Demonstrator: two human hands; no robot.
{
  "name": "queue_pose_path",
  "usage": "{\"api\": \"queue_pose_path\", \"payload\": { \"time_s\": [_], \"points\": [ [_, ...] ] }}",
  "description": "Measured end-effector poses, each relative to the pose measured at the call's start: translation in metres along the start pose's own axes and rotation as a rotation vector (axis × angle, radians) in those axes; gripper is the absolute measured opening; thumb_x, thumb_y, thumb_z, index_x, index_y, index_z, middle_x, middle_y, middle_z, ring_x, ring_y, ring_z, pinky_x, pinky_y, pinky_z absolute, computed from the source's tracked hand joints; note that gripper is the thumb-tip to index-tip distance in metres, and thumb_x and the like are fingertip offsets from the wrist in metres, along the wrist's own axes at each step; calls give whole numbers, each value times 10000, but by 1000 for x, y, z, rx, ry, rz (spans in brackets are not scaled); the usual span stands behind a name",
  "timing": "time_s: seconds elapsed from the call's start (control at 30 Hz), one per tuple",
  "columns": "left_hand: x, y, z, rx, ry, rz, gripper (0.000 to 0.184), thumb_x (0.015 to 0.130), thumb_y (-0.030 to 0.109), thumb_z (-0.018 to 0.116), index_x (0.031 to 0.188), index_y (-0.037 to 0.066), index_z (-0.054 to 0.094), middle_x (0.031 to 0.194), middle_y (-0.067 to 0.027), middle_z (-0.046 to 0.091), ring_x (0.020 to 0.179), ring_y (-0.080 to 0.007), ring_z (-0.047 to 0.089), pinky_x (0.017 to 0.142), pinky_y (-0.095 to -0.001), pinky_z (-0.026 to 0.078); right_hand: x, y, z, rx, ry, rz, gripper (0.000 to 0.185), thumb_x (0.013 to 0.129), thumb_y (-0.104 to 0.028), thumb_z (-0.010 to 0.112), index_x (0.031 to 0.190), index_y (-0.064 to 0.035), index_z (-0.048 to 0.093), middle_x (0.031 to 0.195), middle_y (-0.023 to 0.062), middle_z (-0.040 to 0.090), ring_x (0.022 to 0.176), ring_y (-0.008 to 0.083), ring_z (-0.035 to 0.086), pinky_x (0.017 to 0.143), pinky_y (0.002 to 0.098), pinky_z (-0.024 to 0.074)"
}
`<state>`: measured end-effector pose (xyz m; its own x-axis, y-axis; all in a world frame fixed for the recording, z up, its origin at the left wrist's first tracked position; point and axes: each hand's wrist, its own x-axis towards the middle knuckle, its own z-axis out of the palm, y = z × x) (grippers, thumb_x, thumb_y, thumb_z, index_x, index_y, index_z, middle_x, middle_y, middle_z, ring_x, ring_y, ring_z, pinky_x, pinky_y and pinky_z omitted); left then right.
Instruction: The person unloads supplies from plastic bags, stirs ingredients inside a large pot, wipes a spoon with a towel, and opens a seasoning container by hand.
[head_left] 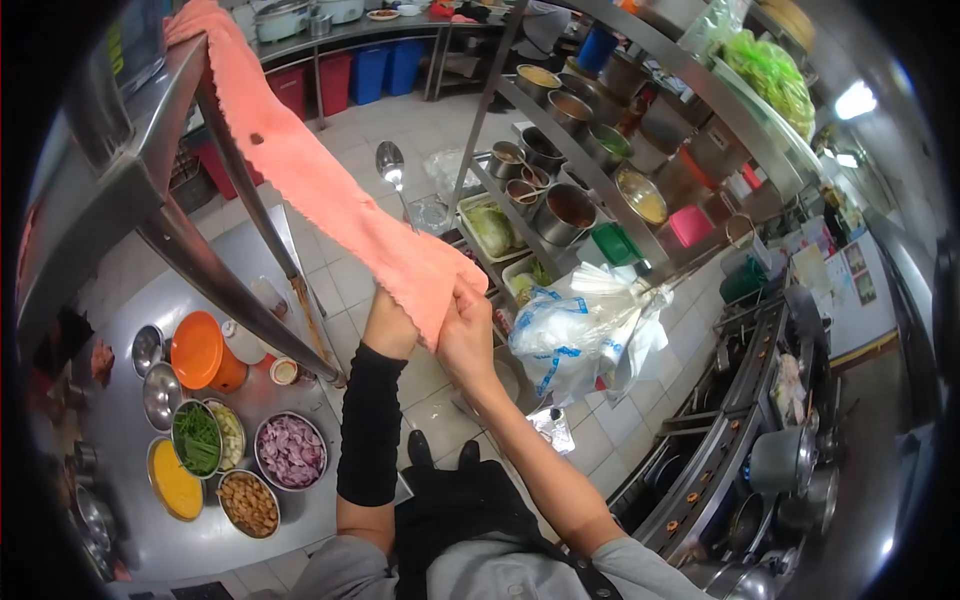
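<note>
A long pink cloth (320,185) hangs from the metal frame at the upper left and stretches down to my hands in the middle of the view. My right hand (466,325) is closed on the cloth's near end. Beside it, my left hand (393,322) is mostly covered by the cloth, so its fingers are hidden. A metal spoon (391,165) sticks up just beyond the cloth, its lower end hidden behind it. A black sleeve (371,425) covers my left forearm.
Left, a steel table (235,530) holds bowls of chopped onion (291,452), greens (197,438) and yellow liquid (176,478). A rack with pots (564,213) and white plastic bags (575,340) stands right of my hands. Stoves (700,480) line the right side.
</note>
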<state>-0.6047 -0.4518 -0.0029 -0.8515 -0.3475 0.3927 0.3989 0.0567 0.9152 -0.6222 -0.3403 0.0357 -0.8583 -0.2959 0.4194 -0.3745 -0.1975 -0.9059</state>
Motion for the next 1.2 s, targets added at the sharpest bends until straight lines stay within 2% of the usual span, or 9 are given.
{"api": "queue_pose_path", "payload": {
  "time_s": [0.03,0.13,0.2,0.57,0.87,0.97,1.07,1.1,1.2],
  "points": [
    [3,0,-6,141,18,48,367,953,142,623,1288,3,566,1235,-132,657,1121,-301,648,971,-441,507,3,3,2,-41,-8,-89,239,1069,-73,480,1117,26,692,772,-17,648,594,28,514,512,214,376],
    [14,12,-27,995,-32,389,389,917,164,645,1271,6,607,1296,-187,638,1169,-352,623,1004,-446,482,-17,-18,-5,113,-67,381,226,1081,-117,504,1025,12,680,685,-33,574,548,24,448,489,217,330],
    [26,16,-32,1130,9,494,388,912,165,647,1264,7,611,1287,-187,641,1164,-355,624,1001,-448,483,-25,-33,-2,165,-111,433,235,1088,-150,518,982,-3,667,648,-35,528,530,29,412,478,222,299],
    [66,26,-60,880,250,315,380,885,171,659,1228,10,632,1243,-186,661,1137,-375,627,984,-463,486,-31,-58,-46,-9,-366,485,266,1093,-208,541,947,-14,650,619,-38,492,535,29,400,479,226,287],
    [52,34,-12,856,314,370,374,862,177,668,1199,13,650,1206,-185,677,1114,-391,629,969,-475,489,-20,-47,-18,-87,-193,387,228,1070,-145,553,908,-10,641,622,-43,487,536,24,399,476,233,279],
    [35,41,14,849,305,413,372,855,178,671,1189,13,656,1194,-185,682,1107,-396,630,965,-479,490,5,-35,-11,-32,-72,205,192,1040,-75,544,899,3,647,646,-21,553,543,31,430,492,219,323],
    [26,46,11,788,166,311,357,846,187,674,1158,15,673,1166,-178,694,1093,-399,634,953,-485,492,23,-18,6,-175,24,-240,156,973,-24,534,887,59,634,649,99,619,590,130,538,542,323,418],
    [25,34,12,803,234,424,274,858,182,661,1078,22,699,1105,-163,711,1060,-383,648,926,-477,499,23,-23,12,-55,33,-113,201,1005,-49,509,899,54,645,657,119,646,576,175,592,558,358,462],
    [30,47,0,642,297,269,271,861,178,662,1085,32,702,1113,-163,709,1056,-371,654,916,-473,505,41,-49,-18,-199,-349,307,268,1058,-152,553,914,23,698,689,15,660,547,96,547,519,283,441]
  ]
}}
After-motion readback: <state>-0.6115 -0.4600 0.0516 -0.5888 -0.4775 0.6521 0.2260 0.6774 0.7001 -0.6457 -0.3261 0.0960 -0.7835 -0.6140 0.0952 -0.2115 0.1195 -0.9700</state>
